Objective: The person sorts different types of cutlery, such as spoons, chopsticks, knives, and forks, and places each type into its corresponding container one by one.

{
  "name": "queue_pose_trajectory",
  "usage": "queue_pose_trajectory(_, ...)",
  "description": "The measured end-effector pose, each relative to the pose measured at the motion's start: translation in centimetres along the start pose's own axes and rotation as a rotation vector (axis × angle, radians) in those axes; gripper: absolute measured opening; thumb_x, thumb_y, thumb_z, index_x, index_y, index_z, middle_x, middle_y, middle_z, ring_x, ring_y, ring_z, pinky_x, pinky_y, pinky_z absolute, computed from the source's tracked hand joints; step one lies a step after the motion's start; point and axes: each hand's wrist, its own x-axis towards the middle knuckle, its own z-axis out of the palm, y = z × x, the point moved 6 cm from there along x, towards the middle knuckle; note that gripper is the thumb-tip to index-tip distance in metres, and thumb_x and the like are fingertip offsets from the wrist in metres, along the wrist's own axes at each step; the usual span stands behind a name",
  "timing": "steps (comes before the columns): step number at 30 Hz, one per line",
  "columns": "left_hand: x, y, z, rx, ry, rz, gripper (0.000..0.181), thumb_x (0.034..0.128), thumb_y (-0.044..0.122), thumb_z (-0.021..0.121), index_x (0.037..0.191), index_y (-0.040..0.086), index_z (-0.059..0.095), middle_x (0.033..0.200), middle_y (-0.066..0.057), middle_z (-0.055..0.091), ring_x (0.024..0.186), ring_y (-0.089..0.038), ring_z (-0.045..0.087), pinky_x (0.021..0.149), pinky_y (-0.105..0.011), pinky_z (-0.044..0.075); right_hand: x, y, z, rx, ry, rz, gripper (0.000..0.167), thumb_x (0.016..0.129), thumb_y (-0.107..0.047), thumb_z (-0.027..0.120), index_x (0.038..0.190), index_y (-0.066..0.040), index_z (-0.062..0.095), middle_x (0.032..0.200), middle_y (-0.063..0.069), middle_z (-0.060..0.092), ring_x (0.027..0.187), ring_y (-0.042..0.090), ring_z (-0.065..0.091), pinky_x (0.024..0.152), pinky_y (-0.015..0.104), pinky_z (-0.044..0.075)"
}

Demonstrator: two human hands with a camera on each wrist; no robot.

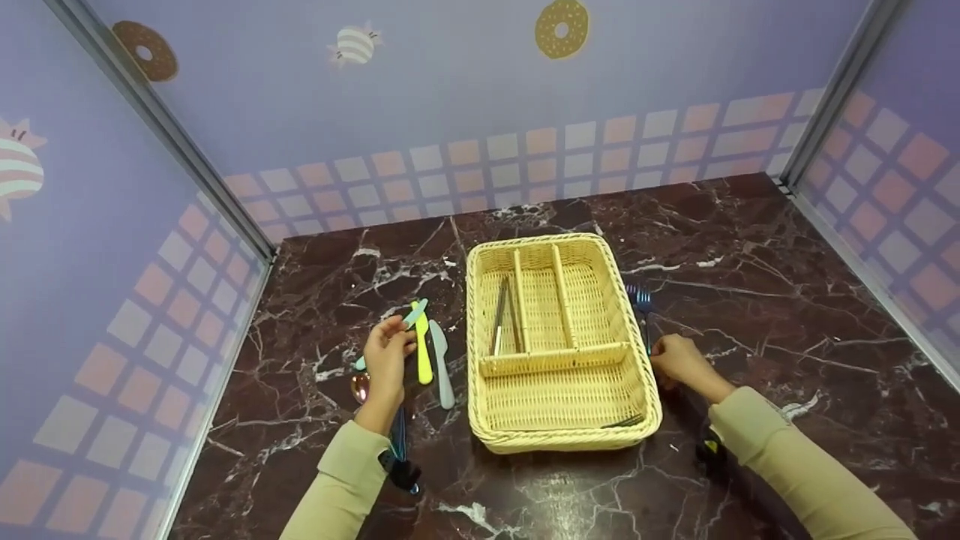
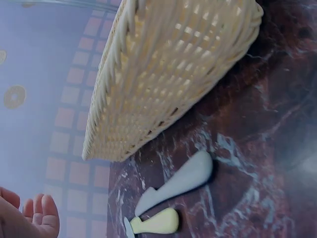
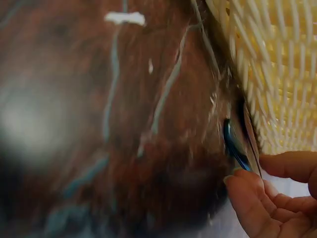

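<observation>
My left hand (image 1: 385, 358), its fingers loosely curled and holding nothing, hovers over a teal knife (image 1: 415, 313). A yellow knife (image 1: 422, 352) and a pale grey-blue knife (image 1: 441, 367) lie just right of it. In the left wrist view the left hand (image 2: 30, 215) is apart from the knives. My right hand (image 1: 681, 361) is low beside the basket's right wall, pinching a blue metallic fork (image 1: 641, 300) by its handle. The right wrist view shows thumb and finger of the right hand (image 3: 275, 198) at the slim handles (image 3: 235, 146); how many are gripped is unclear.
A pale wicker basket (image 1: 564, 360) with several compartments stands between the hands. Dark slim utensils (image 1: 501, 315) lie in its left compartment, and a dark piece (image 1: 624, 421) in the front one. A coppery spoon (image 1: 360, 386) lies by the left wrist. Patterned walls enclose the marbled tabletop (image 1: 750, 285).
</observation>
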Motion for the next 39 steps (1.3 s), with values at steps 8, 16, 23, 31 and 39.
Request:
queue_pose_trajectory(8, 0.1, -0.6, -1.3, -0.012, 0.009, -0.019, 0.026, 0.0883, -0.007, 0.04, 0.114, -0.007, 0.046, 0.094, -0.008, 0.051, 0.075, -0.011, 0.056, 0.064, -0.02, 0.049, 1.0, 1.5, 0.4, 0.248, -0.084, 0.193, 0.004, 0.077, 0.003, 0.051, 0.078, 0.006, 0.053, 0.053, 0.004, 0.053, 0.042, 0.01, 0.055, 0.045, 0.027, 0.053)
queue_pose_trajectory(16, 0.0, -1.2, -1.7, -0.006, 0.034, -0.046, 0.032, 0.0876, -0.008, 0.041, 0.119, -0.006, 0.04, 0.095, -0.008, 0.05, 0.072, -0.007, 0.055, 0.058, -0.014, 0.045, 1.1, 2.5, 0.6, 0.394, -0.174, 0.238, 0.007, 0.083, -0.003, 0.053, 0.082, 0.004, 0.052, 0.053, 0.0, 0.056, 0.046, 0.008, 0.057, 0.047, 0.023, 0.052)
queue_pose_trajectory(23, -0.1, -1.3, -2.2, 0.039, 0.022, -0.054, 0.033, 0.0873, -0.005, 0.043, 0.121, -0.003, 0.041, 0.096, -0.005, 0.051, 0.071, -0.005, 0.055, 0.06, -0.015, 0.045, 1.2, 3.5, 0.4, 0.569, -0.254, 0.251, 0.007, 0.084, -0.008, 0.058, 0.081, -0.003, 0.055, 0.059, -0.001, 0.061, 0.054, 0.009, 0.063, 0.055, 0.024, 0.055)
queue_pose_trajectory(31, -0.2, -1.4, -2.4, 0.069, -0.027, -0.086, 0.036, 0.0872, -0.004, 0.043, 0.123, -0.003, 0.039, 0.097, -0.005, 0.051, 0.072, -0.004, 0.054, 0.059, -0.016, 0.045, 0.7, 3.8, -0.6, 0.654, -0.258, 0.189, 0.007, 0.084, -0.012, 0.062, 0.084, -0.009, 0.056, 0.063, -0.004, 0.06, 0.057, 0.007, 0.06, 0.061, 0.025, 0.055)
queue_pose_trajectory(39, -0.3, -0.7, -1.4, 0.157, -0.092, -0.091, 0.04, 0.0878, -0.003, 0.04, 0.127, -0.002, 0.039, 0.102, -0.012, 0.051, 0.086, -0.022, 0.057, 0.065, -0.02, 0.048, -0.2, 0.4, -4.4, 0.714, -0.18, 0.052, 0.011, 0.085, -0.008, 0.061, 0.079, -0.017, 0.063, 0.073, -0.008, 0.06, 0.066, 0.005, 0.057, 0.062, 0.02, 0.051)
